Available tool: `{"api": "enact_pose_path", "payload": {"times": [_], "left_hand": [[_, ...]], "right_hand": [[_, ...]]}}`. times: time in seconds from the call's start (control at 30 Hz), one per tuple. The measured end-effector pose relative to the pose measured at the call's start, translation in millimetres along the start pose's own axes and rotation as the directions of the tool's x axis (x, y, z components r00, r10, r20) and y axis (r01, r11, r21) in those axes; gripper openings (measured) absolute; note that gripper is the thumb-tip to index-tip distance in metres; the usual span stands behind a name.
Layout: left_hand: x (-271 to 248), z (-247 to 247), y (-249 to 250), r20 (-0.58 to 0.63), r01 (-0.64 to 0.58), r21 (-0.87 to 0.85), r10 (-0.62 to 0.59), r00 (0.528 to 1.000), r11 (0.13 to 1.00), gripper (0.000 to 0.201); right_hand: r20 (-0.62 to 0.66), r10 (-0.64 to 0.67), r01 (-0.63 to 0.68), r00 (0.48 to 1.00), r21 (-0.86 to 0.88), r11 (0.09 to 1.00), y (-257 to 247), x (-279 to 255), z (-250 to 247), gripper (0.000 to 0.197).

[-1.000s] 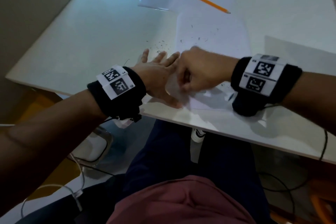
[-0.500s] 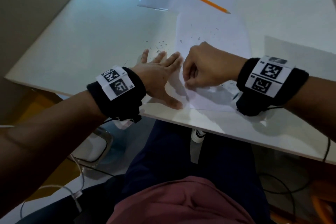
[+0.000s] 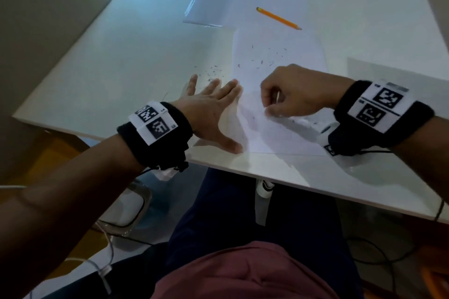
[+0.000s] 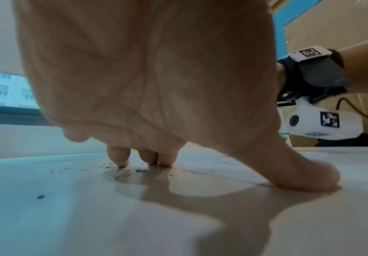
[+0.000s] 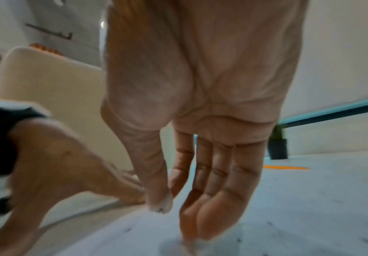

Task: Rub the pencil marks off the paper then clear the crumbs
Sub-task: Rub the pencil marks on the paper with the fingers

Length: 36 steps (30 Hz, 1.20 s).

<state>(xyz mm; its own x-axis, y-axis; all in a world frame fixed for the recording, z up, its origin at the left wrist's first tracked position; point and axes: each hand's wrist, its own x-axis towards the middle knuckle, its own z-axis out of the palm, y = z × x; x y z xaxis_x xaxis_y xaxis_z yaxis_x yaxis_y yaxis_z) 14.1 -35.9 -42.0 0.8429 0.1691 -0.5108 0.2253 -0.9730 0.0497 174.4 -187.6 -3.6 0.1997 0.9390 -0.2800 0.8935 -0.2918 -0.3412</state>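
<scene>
From the head view, the left hand (image 3: 209,114) lies flat, fingers spread, pinning the near left edge of the paper (image 3: 279,94) to the white table (image 3: 121,68), while the right hand (image 3: 296,94) hovers knuckles-up over the sheet's near half, fingers curled; the paper's long axis runs away from the person, with crumbs (image 3: 262,60) scattered beyond the hand. The left wrist view shows fingertips (image 4: 119,161) and thumb pressed down among crumbs. In the right wrist view, thumb and forefinger pinch a small white eraser (image 5: 163,206) pointing down at the paper.
</scene>
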Motion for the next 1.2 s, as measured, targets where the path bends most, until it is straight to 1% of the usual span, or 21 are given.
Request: {"api": "enact_pose_path", "payload": {"times": [0.1,0.17,0.2,0.23,0.3,0.33,0.37,0.4,0.47,0.53,0.6,0.67,0.77,0.87,0.97,1.03,1.1,1.2], "left_hand": [[-0.1,3.6,-0.9,-0.088,-0.012,0.005,0.012,0.996,1.0,0.143],[1.0,3.7,3.6,-0.152,-0.044,0.001,0.043,0.987,0.999,0.14],[1.1,2.8,5.7,-0.171,-0.084,-0.012,0.08,0.982,0.996,0.133],[0.9,1.6,6.5,-0.174,-0.149,-0.046,0.139,0.975,0.988,0.121],[0.6,-2.2,5.2,-0.15,-0.302,-0.117,0.284,0.947,0.946,0.089],[1.9,-3.8,3.9,-0.125,-0.35,-0.115,0.336,0.934,0.93,0.078],[2.5,-4.8,4.2,-0.107,-0.369,-0.094,0.359,0.927,0.925,0.073],[2.4,-4.5,6.9,-0.119,-0.37,-0.068,0.36,0.925,0.927,0.071],[0.2,-2.2,21.4,-0.219,-0.339,-0.012,0.328,0.919,0.941,0.069],[-2.7,2.3,41.1,-0.29,-0.26,0.043,0.261,0.921,0.965,0.07],[-4.3,7.7,54.7,-0.331,-0.179,0.061,0.189,0.925,0.982,0.076],[-2.1,4.5,56.6,-0.344,-0.169,0.043,0.174,0.923,0.985,0.081],[7.9,-13.6,45.1,-0.303,-0.267,-0.021,0.248,0.92,0.964,0.077],[19.6,-27.2,35.8,-0.243,-0.382,-0.066,0.357,0.902,0.922,0.081],[33.0,-29.3,32.0,-0.13,-0.451,-0.119,0.436,0.89,0.885,0.086],[40.7,-28.8,29.2,-0.051,-0.449,-0.114,0.446,0.893,0.886,0.088],[46.0,-28.1,29.8,0.004,-0.42,-0.128,0.424,0.906,0.898,0.091],[48.5,-27.1,40.1,0.039,-0.383,-0.132,0.391,0.92,0.914,0.097]], "right_hand": [[-0.04,0.092,-0.085,0.995,0.141,0.986,12.1,-18.8,-3.2,0.011],[-0.102,0.139,-0.124,0.985,0.146,0.981,13.4,-31.3,6.8,0.012],[-0.138,0.165,-0.146,0.977,0.136,0.98,13.4,-37.1,12.1,0.012],[-0.166,0.186,-0.165,0.969,0.131,0.978,13.6,-42.4,16.5,0.012],[-0.184,0.221,-0.199,0.958,0.128,0.972,14.3,-52.3,22.9,0.011],[-0.183,0.239,-0.219,0.954,0.123,0.968,14.9,-56.7,24.7,0.011],[-0.177,0.255,-0.237,0.951,0.118,0.964,14.5,-60.5,26.2,0.011],[-0.173,0.266,-0.248,0.948,0.117,0.962,13.3,-63.9,27.4,0.011],[-0.179,0.279,-0.257,0.943,0.14,0.956,8.3,-69.9,27.0,0.012],[-0.187,0.291,-0.255,0.938,0.192,0.948,2.9,-74.8,25.0,0.012],[-0.181,0.296,-0.252,0.938,0.229,0.94,2.0,-75.2,24.1,0.012],[-0.181,0.3,-0.257,0.937,0.225,0.94,6.9,-72.9,23.9,0.012],[-0.178,0.329,-0.293,0.928,0.2,0.935,19.7,-70.7,22.5,0.011],[-0.168,0.349,-0.316,0.922,0.194,0.929,25.9,-71.6,21.0,0.01],[-0.193,0.33,-0.293,0.924,0.199,0.935,26.6,-73.0,22.4,0.01],[-0.197,0.315,-0.273,0.928,0.213,0.938,23.9,-72.5,23.9,0.009],[-0.192,0.319,-0.275,0.928,0.227,0.934,22.2,-70.5,24.0,0.008],[-0.213,0.366,-0.312,0.906,0.246,0.917,25.2,-64.0,26.2,0.006]]}}
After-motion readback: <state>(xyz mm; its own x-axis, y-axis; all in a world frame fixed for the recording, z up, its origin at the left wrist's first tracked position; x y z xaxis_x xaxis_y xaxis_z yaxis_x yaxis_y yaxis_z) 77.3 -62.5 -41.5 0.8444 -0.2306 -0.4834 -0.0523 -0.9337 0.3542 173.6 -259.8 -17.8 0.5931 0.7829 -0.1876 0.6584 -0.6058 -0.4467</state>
